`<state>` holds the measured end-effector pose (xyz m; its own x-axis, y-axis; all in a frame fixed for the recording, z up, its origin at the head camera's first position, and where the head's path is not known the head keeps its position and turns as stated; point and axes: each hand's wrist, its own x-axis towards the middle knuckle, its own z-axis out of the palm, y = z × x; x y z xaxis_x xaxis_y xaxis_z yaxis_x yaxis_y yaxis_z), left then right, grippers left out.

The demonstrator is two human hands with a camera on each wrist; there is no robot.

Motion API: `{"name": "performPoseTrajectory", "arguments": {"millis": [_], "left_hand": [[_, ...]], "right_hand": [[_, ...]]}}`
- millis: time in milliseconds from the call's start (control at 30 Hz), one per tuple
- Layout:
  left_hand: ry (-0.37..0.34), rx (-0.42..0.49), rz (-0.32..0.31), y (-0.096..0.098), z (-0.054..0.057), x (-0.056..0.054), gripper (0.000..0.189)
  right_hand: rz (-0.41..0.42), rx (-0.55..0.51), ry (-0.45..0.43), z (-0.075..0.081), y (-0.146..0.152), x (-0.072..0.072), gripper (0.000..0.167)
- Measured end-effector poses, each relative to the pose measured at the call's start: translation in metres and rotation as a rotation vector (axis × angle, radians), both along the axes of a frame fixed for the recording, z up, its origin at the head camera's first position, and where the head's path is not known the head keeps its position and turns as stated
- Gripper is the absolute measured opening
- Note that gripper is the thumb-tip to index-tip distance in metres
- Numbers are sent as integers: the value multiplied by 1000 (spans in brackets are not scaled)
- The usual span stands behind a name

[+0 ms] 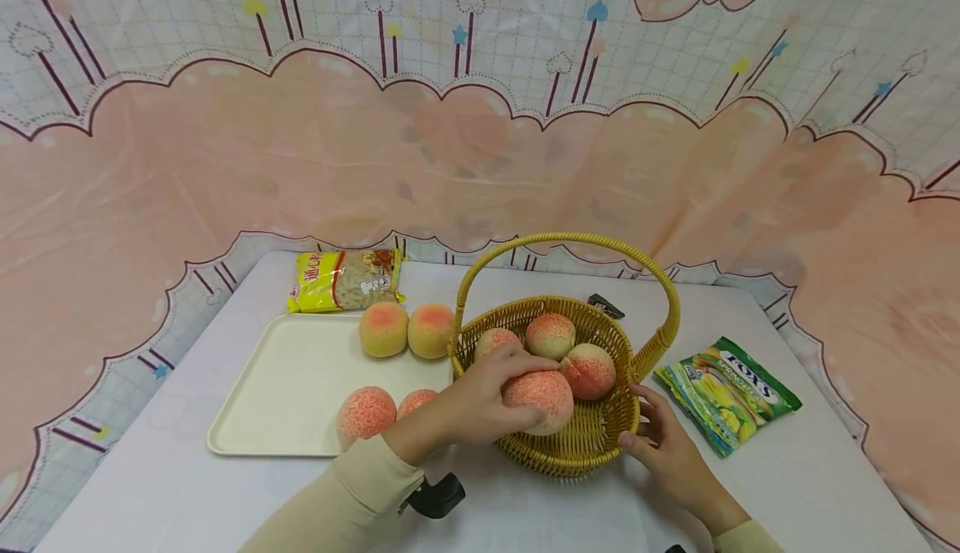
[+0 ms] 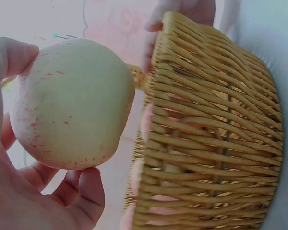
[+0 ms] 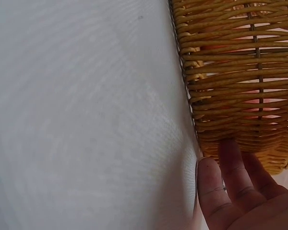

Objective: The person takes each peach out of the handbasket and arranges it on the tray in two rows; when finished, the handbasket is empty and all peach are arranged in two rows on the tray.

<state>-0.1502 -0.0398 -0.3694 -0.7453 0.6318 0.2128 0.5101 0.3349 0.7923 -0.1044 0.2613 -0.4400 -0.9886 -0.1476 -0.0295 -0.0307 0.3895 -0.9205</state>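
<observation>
Reaching up from seven o'clock in the head view, the left hand [image 1: 483, 399] arches over the wicker basket [image 1: 551, 459], its back turned upward. The right hand [image 1: 667, 449] comes in from five o'clock and settles at the basket's four o'clock side.

That left hand partly covers the basket peach at ten o'clock [image 1: 495, 339], and the left sleeve and wrist overlap a tray peach [image 1: 416, 400]. The right wrist view cuts off the right palm and leaves its thumb unseen; fruit inside shows only as pinkish patches through the weave.

Thumb and fingers of the left hand are spread as wide as the fruit and grasp the held peach [image 1: 543, 403], which sits above the rim, just below the basket's centre in the head view. The right hand lightly holds the basket, thumb at the rim, fingertips against the outer wall. The pale tray [image 1: 277, 386] lies toward nine o'clock.
</observation>
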Motion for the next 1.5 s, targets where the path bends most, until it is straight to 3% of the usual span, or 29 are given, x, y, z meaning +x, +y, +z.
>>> {"name": "performPoseTrajectory", "arguments": {"millis": [100, 300, 467, 600, 733, 933, 1100, 1267, 1500], "left_hand": [[23, 22, 11, -6, 5, 5, 53], [-18, 48, 46, -23, 17, 12, 52], [-14, 7, 123, -41, 24, 15, 52], [-3, 37, 164, -56, 25, 14, 52], [-36, 93, 193, -71, 25, 13, 51], [26, 88, 266, -98, 21, 10, 48], [-2, 93, 337, -118, 16, 9, 48], [-40, 53, 404, -137, 13, 9, 53], [15, -25, 509, -165, 10, 4, 53]], "right_hand": [[2, -5, -7, 0, 0, 0, 62], [0, -10, -16, 1, 0, -1, 62], [-7, 3, -25, 2, 0, -1, 63], [-10, 6, -35, 2, 0, -2, 63], [-14, 11, -46, 2, 0, -3, 63], [-8, 4, -44, 2, 0, -3, 63], [-12, 15, -44, 3, 0, -1, 63], [-16, 18, -49, 4, 0, -1, 63], [-17, 17, -48, 5, -2, 0, 63]]}}
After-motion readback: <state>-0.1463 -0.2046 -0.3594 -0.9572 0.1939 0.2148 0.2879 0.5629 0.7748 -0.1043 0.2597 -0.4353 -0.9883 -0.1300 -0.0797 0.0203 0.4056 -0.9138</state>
